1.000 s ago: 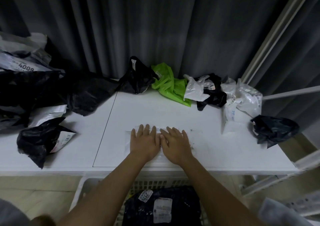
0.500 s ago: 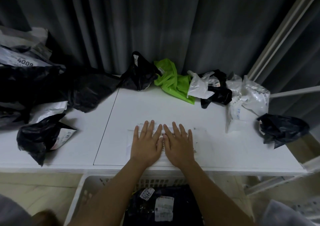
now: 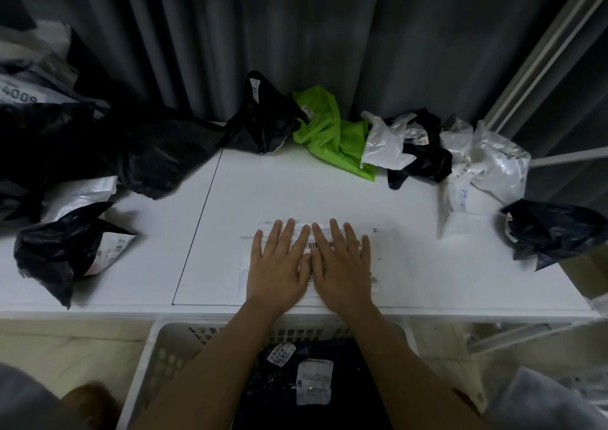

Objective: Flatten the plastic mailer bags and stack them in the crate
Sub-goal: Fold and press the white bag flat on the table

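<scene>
Nearest us, the white crate point(image 3: 171, 357) under the table's front edge holds a flat black mailer point(image 3: 289, 393) with white labels. Above it, our left hand point(image 3: 278, 266) and right hand point(image 3: 342, 265) lie side by side, fingers straight and slightly spread, palms pressing a white mailer bag point(image 3: 250, 248) flat on the white table point(image 3: 296, 192); a barcode shows between our index fingers. Beyond, crumpled black, green point(image 3: 325, 133) and white bags line the curtain.

**What I can't make out**

My left hand point(image 3: 279, 265) and right hand point(image 3: 342, 265) cover most of the white mailer point(image 3: 245, 255). The crate point(image 3: 164, 357) runs off the bottom edge, my forearms hiding its black bags point(image 3: 283, 396). Label print is unreadable.
</scene>
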Motion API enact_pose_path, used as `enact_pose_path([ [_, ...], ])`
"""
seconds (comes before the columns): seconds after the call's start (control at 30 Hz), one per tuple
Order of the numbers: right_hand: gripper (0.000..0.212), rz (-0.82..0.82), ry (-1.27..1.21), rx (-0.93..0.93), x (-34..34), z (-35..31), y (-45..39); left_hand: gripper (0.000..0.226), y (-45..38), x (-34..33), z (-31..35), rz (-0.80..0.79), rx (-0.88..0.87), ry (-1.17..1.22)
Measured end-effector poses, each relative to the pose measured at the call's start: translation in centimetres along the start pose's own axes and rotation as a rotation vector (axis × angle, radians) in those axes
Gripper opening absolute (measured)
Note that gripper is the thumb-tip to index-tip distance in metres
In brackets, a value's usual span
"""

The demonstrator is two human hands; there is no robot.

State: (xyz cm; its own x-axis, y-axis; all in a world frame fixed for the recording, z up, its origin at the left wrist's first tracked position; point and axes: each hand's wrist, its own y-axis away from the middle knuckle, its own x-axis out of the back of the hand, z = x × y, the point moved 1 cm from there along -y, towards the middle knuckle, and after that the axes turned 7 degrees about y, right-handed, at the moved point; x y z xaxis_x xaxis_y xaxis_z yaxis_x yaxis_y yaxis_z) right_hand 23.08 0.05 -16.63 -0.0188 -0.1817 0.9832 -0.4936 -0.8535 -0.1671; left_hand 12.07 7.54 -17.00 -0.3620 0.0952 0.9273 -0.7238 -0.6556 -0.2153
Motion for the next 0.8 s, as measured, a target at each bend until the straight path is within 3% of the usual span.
enact_pose_path([
  [0.2, 0.054, 0.023, -0.005, -0.011, -0.3, -0.1, -0.1, 0.054, -0.1, -0.4, -0.2, -0.006, 0.002, 0.000],
  [0.37, 0.070, -0.177, -0.003, 0.002, 0.4, -0.1, -0.4, 0.055, -0.3, -0.3, -0.3, -0.062, 0.021, -0.016],
  [0.43, 0.064, -0.278, -0.070, 0.004, 1.3, 0.4, -0.8, 0.057, -0.3, -0.1, -0.2, -0.088, 0.030, -0.008],
  [0.5, 0.081, -0.308, -0.248, -0.153, 2.9, 1.3, -0.8, 0.066, -0.5, 0.5, -0.1, -0.132, 0.032, 0.006],
  [0.57, 0.102, -0.304, -0.388, -0.458, 4.2, 2.5, -0.8, 0.077, -0.6, 0.9, 0.0, -0.188, 0.047, 0.026],
  [0.63, 0.111, -0.421, -0.482, -0.615, 4.2, 2.9, -0.6, 0.074, -0.8, 1.6, 0.2, -0.260, 0.076, 0.060],
  [0.67, 0.109, -0.468, -0.600, -0.650, 4.2, 3.0, -0.4, 0.067, -0.6, 2.1, 0.4, -0.290, 0.083, 0.062],
  [0.77, 0.068, -0.501, -0.948, -0.695, 5.6, 3.3, -0.3, 0.061, -0.2, 3.2, 0.5, -0.394, 0.104, 0.081],
  [0.8, 0.065, -0.526, -0.997, -0.688, 6.1, 3.6, -0.3, 0.061, -0.1, 3.5, 0.3, -0.426, 0.106, 0.088],
])
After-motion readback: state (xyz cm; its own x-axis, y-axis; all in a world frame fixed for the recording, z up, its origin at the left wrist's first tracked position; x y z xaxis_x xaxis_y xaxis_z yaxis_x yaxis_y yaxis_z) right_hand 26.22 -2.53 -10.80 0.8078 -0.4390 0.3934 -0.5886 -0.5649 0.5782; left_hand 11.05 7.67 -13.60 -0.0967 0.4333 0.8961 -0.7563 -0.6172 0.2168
